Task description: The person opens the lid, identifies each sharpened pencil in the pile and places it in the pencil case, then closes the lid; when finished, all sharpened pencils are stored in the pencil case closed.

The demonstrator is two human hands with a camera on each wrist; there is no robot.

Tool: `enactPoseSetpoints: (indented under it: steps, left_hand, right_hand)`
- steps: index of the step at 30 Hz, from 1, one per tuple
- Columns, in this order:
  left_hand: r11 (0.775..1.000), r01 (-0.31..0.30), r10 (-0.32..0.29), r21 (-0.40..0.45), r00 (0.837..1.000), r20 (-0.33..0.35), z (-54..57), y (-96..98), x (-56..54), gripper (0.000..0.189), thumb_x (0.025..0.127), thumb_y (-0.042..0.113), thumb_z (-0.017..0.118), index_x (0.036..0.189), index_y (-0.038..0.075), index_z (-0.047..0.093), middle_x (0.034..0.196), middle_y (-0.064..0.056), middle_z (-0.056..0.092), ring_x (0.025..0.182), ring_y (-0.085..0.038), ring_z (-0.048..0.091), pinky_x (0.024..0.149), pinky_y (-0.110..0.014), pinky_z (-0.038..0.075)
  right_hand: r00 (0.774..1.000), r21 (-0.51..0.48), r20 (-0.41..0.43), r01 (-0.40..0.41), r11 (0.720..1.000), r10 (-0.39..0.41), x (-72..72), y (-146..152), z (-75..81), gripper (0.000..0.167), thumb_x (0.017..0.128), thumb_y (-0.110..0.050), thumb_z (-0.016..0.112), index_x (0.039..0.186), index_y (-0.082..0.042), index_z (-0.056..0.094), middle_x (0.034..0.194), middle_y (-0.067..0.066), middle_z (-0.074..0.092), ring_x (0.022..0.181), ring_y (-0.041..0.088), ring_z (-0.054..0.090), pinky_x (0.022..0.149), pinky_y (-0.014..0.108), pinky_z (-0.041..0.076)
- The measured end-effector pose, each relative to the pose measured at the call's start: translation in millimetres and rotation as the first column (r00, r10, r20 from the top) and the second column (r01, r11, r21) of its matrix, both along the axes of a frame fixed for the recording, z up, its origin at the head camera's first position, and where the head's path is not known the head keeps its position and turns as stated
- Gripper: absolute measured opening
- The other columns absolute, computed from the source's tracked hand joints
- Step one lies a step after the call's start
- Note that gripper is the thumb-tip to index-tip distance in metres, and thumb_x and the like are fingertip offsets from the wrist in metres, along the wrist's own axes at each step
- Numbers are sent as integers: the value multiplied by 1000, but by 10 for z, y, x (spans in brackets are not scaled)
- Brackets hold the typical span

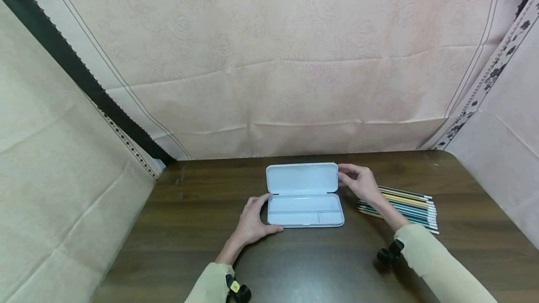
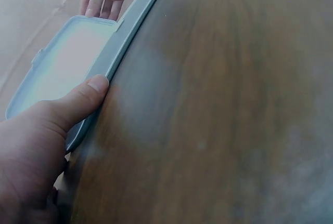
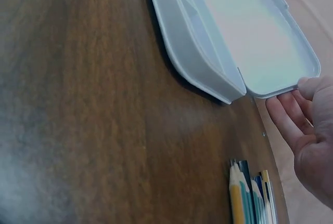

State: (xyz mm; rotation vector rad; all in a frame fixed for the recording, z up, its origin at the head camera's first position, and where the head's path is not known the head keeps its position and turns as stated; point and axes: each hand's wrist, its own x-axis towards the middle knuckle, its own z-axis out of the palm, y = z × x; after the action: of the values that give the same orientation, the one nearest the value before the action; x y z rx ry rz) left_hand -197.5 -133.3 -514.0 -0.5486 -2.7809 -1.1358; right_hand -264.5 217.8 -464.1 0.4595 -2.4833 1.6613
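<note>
A pale blue pencil case (image 1: 290, 202) lies on the table with its lid (image 1: 302, 178) swung back and its divided tray bare inside. My left hand (image 1: 251, 222) holds the case's left end, thumb along the front edge and fingers towards the hinge. In the left wrist view, the thumb (image 2: 86, 96) presses on the case's front wall. With thumb and fingers, my right hand (image 1: 360, 182) pinches the lid's right edge. The right wrist view shows its fingers (image 3: 286, 120) under the lid's corner and the thumb on the rim.
Several pencils (image 1: 414, 209) in green, yellow and dark colours lie in a row right of the case, partly under the right forearm. Pale cloth (image 1: 294, 83) hangs behind the wooden table (image 1: 202, 200) and at both sides.
</note>
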Motion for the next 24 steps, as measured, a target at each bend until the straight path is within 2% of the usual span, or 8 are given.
enactPoseSetpoints:
  steps: [8, 10, 12, 14, 17, 20, 24]
  left_hand:
    - [1000, 3, -3, -8, 1000, -1, -13, -4, -4, 94, 71, 50, 89, 148, 15, 47, 136, -7, 53, 122, -27, 45, 93, -54, 40]
    - [1000, 5, -6, -15, 1000, -4, -29, 4, -9, 94, 72, 50, 88, 148, 15, 47, 137, -7, 53, 122, -26, 44, 93, -53, 40]
    - [1000, 10, -10, -17, 1000, -10, -40, 15, -14, 94, 72, 51, 88, 148, 15, 46, 137, -7, 53, 122, -26, 44, 92, -53, 40]
    - [1000, 12, -12, -14, 1000, -19, -42, 23, -16, 95, 72, 52, 88, 148, 15, 46, 136, -7, 53, 121, -26, 44, 91, -52, 40]
    - [1000, 6, -7, -7, 1000, -23, -27, 23, -6, 95, 71, 51, 88, 148, 14, 47, 135, -7, 54, 120, -26, 44, 91, -53, 40]
    - [1000, 0, 0, -5, 1000, -26, -11, 15, 4, 94, 71, 50, 89, 147, 13, 47, 134, -7, 54, 119, -26, 44, 90, -53, 40]
    - [1000, -3, 2, -7, 1000, -29, -9, 7, 5, 95, 70, 50, 89, 147, 13, 47, 132, -7, 55, 117, -26, 44, 89, -53, 40]
  right_hand:
    - [1000, 29, 14, 16, 999, -17, -8, 8, -66, 36, 96, -2, 66, 131, 5, 61, 109, 24, 68, 88, 34, 70, 73, 38, 57]
    - [999, 74, -25, 24, 997, -22, 25, 35, -58, 38, 95, -3, 68, 132, 4, 61, 109, 23, 68, 86, 32, 70, 71, 36, 57]
    - [994, 146, -111, 37, 989, -21, 97, 96, -23, 37, 93, -2, 70, 129, 3, 62, 109, 20, 69, 86, 29, 70, 70, 36, 57]
    - [972, 232, -235, 55, 971, 1, 201, 195, 27, 31, 90, 1, 73, 121, 2, 68, 105, 15, 71, 83, 25, 69, 68, 36, 56]
    - [917, 337, -393, 72, 939, 71, 414, 402, 85, 23, 83, 8, 75, 104, -1, 73, 96, 8, 71, 81, 17, 67, 65, 36, 56]
    - [873, 432, -467, 90, 897, 138, 644, 623, 77, 23, 77, 11, 78, 93, -6, 74, 87, 1, 69, 75, 9, 64, 60, 31, 54]
    - [843, 539, -517, 189, 821, 146, 896, 894, -1, 27, 70, 7, 84, 87, -11, 73, 83, -5, 66, 72, 7, 62, 59, 31, 51]
